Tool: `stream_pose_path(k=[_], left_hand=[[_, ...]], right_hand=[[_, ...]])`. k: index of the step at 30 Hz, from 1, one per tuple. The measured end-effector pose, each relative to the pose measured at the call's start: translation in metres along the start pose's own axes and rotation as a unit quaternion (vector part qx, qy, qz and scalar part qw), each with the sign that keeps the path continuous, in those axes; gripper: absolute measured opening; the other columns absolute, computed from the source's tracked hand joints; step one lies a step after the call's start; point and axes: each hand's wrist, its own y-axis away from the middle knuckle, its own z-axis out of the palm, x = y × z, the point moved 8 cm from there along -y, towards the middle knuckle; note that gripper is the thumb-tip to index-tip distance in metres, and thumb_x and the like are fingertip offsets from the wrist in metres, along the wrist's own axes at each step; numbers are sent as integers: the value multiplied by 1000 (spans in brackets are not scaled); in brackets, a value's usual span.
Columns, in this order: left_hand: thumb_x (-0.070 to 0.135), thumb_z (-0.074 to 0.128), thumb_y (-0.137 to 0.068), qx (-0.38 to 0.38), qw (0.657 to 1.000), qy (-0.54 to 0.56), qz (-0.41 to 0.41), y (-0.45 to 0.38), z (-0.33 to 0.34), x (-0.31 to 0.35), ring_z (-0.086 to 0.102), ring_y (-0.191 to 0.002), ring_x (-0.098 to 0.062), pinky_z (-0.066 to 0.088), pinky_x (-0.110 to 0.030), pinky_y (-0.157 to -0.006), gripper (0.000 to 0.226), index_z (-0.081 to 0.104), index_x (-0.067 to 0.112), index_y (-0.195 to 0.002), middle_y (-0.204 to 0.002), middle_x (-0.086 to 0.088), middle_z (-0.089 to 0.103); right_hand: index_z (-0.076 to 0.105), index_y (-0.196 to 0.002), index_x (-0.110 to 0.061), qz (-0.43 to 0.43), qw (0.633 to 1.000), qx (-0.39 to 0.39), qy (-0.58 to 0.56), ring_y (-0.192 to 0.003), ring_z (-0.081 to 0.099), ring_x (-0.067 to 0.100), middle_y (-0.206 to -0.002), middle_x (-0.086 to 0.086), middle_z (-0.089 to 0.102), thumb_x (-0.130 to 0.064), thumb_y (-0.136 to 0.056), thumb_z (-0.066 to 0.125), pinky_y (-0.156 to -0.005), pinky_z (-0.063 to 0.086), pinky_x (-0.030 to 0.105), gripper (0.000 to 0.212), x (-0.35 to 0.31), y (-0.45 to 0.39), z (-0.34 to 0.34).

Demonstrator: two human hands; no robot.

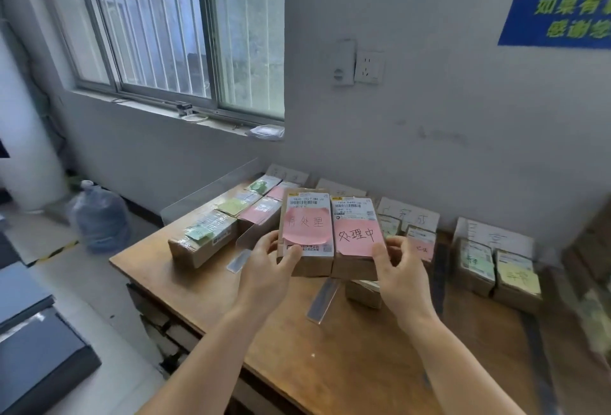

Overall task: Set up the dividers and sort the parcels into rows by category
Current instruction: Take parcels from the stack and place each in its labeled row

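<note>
Holding two brown cardboard parcels side by side above the wooden table (330,365), both hands are clamped on their loads. My left hand (269,269) grips the left brown cardboard parcel with a pink note (305,233), thumb lying over its lower front label and fingers curled behind. My right hand (401,271) grips the right brown cardboard parcel with a pink note (357,238), thumb on the note's lower right corner, fingers wrapped round the far side. The two parcels touch along their long edges and are tilted up toward the camera.

On the table, a row of parcels with green and pink notes (231,216) lies at the left, beside a clear upright plastic divider (208,193). A second clear divider strip (322,302) lies flat just below the held parcels. Two parcels with green and yellow notes (499,271) sit at the right, in front of a white handwritten card (492,236) propped against the wall. A similar white card (410,216) stands behind the middle group.

A small parcel under my right hand (365,292) is mostly hidden. The writing on the white cards is too faint to read. The blue wall poster (562,1) is cut off at the frame's edge, and the right side of the table is blurred
</note>
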Motion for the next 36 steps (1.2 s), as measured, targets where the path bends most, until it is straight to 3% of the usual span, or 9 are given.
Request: stream_pose_path(k=[3,6,9,13,20,22,24,30,36], left_hand=[[38,64,-89,19,1000,7,-9,-29,-19,-13,53,-91,8,41,-13,-66,44,49,30,-130,-97,28,54],[36,64,-89,27,999,18,-16,-63,-34,-25,58,-90,3,48,-17,-69,41,48,34,-127,-101,21,59],[35,64,-89,14,999,32,-31,-99,-41,-35,57,-96,-3,51,-24,-76,40,47,36,-125,-102,19,57],[29,65,-89,14,996,62,-59,-141,-46,-45,58,-89,-3,54,-21,-65,38,45,35,-121,-96,19,55],[28,64,-90,22,994,71,-82,-189,-62,-65,58,-86,-4,50,-13,-51,47,46,26,-133,-96,17,55],[28,64,-89,17,993,81,-86,-198,-64,-70,58,-86,-5,48,-11,-49,46,47,26,-132,-99,14,55],[31,64,-89,10,994,73,-84,-206,-67,-76,58,-88,-4,51,-13,-55,48,46,27,-133,-105,9,57],[35,64,-89,-22,997,32,-67,-226,-83,-88,59,-99,-10,52,-19,-69,50,46,29,-135,-118,3,56],[35,64,-88,-70,995,27,-61,-247,-107,-99,57,-110,-15,52,-40,-91,50,47,30,-135,-122,2,56]], right_hand=[[45,-114,-25,-11,1000,-11,-15,-86,53,-4,-97,-20,53,-34,-95,53,-60,42,9,22,-4,-17,34],[42,-113,-29,1,999,-17,-42,-85,52,-6,-94,-24,50,-33,-95,53,-55,44,9,22,-2,-40,71],[42,-117,-26,32,997,-15,-70,-86,54,-3,-97,-17,54,-32,-95,54,-54,44,4,25,10,-66,106],[42,-121,-22,100,992,8,-77,-89,57,4,-112,0,55,-31,-96,53,-51,46,9,28,41,-96,142],[39,-130,-21,218,976,7,11,-91,50,10,-132,8,47,-31,-98,49,-61,44,13,35,100,-103,198],[39,-131,-20,246,969,4,33,-107,51,18,-135,9,42,-30,-97,49,-80,51,25,37,111,-97,212],[39,-131,-18,266,963,2,48,-114,49,24,-136,9,39,-30,-97,48,-91,45,33,37,118,-93,226],[37,-133,-14,312,949,19,44,-88,46,16,-138,12,32,-26,-99,44,-85,45,32,37,127,-94,258],[35,-139,-8,345,934,65,72,-113,51,31,-143,16,32,-23,-100,42,-94,41,37,42,122,-99,269]])
